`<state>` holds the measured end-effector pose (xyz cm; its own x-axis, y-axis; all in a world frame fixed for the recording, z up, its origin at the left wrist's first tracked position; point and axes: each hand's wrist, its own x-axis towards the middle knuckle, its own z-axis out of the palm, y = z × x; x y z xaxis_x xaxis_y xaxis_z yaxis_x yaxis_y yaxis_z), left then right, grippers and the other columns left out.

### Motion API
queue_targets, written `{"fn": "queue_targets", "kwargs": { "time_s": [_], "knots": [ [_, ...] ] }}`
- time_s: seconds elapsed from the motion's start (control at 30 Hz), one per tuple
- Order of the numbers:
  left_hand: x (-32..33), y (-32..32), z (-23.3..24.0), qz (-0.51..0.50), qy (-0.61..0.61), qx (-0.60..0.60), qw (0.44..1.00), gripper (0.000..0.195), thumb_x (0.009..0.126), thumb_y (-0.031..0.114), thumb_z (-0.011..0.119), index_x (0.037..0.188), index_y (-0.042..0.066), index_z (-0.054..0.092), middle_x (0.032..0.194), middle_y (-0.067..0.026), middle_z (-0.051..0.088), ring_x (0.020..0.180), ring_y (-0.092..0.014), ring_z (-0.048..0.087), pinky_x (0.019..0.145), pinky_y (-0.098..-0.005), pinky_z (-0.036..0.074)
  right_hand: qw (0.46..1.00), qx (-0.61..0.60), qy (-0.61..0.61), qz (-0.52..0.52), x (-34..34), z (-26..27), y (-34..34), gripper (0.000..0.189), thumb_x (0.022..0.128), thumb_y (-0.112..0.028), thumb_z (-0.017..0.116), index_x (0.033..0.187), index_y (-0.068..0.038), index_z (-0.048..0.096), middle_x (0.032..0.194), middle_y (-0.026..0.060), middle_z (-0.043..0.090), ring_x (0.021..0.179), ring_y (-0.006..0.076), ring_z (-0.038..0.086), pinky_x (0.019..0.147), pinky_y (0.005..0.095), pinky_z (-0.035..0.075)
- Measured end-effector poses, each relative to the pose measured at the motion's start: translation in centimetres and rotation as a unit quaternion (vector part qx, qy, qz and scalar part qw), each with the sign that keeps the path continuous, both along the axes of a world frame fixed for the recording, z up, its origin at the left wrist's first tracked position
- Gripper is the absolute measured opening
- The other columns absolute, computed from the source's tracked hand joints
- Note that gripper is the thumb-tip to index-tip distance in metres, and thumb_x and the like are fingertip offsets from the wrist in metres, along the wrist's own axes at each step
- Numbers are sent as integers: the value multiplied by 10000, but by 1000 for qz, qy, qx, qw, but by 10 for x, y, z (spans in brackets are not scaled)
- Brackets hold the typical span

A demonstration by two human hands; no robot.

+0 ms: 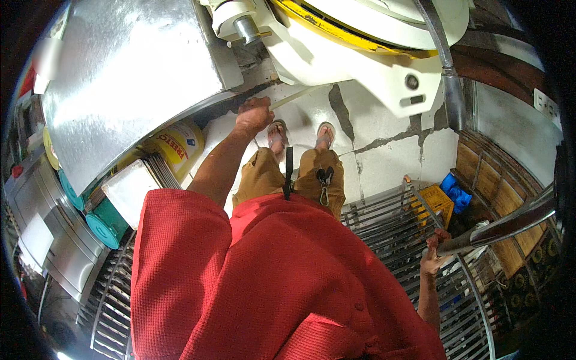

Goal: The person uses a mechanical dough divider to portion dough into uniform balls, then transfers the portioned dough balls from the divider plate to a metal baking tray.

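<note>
My left hand (254, 114) is closed in a fist around the end of a thin pale rod (293, 97), which slants up towards the underside of a large cream-painted machine (310, 56) with a yellow rim (346, 36). Beside that fist runs the edge of a shiny steel worktop (130, 67). Down at the right, my right hand (434, 256) grips the near end of a metal tube (508, 229) above a slatted metal rack (382, 218). Part of the right forearm is hidden by my red shirt (279, 279).
Below the worktop sit a yellow container (177, 146), stacked flat trays (130, 189) and teal lidded tubs (103, 228). An orange crate (432, 204) and a blue bag (454, 193) lie by the rack. The tiled floor (387, 162) has dark broken patches. A bent metal tube (443, 49) hangs beside the machine.
</note>
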<state>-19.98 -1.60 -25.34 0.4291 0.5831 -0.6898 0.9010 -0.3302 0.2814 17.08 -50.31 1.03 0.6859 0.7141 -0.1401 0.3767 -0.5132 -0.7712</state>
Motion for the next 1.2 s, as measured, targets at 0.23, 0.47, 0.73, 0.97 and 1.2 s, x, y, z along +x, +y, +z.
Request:
{"fn": "queue_targets", "kwargs": {
  "time_s": [0.23,0.47,0.73,0.97,1.2],
  "knots": [
    [-7,-4,-11,11,-39,20,999,301,893,306,679,1103,91,662,1092,-194,712,1087,-401,678,946,-510,534,998,-9,-39,38,4,1,2,617,957,-566,681,1216,-13,591,779,-32,497,671,111,406,635,314,362],
    [-9,-11,-16,22,-45,68,996,313,880,351,699,1086,121,649,1051,-164,721,1041,-374,689,909,-514,539,997,-19,56,55,2,8,10,418,978,-437,693,1125,-53,618,874,-38,562,721,86,456,654,309,372],
    [-3,-10,-1,57,-47,70,995,373,875,432,724,1108,147,664,1076,-147,736,1046,-371,694,933,-487,543,993,-104,46,-24,-9,14,9,244,967,-157,678,1175,-42,621,933,-19,565,789,102,502,715,316,449],
    [-2,-22,-4,91,-49,141,985,435,864,535,731,1047,141,697,1043,-143,746,1018,-359,708,888,-469,561,991,-88,-55,89,6,-2,0,215,918,-100,682,1124,-67,632,918,-3,547,786,134,518,665,315,437],
    [15,-37,-10,362,-29,234,902,393,911,489,685,930,104,757,898,-165,759,850,-364,742,787,-469,593,994,-82,67,35,5,-3,-4,269,907,-144,733,1124,-2,663,805,-23,588,688,109,537,638,317,453]
  ]
}}
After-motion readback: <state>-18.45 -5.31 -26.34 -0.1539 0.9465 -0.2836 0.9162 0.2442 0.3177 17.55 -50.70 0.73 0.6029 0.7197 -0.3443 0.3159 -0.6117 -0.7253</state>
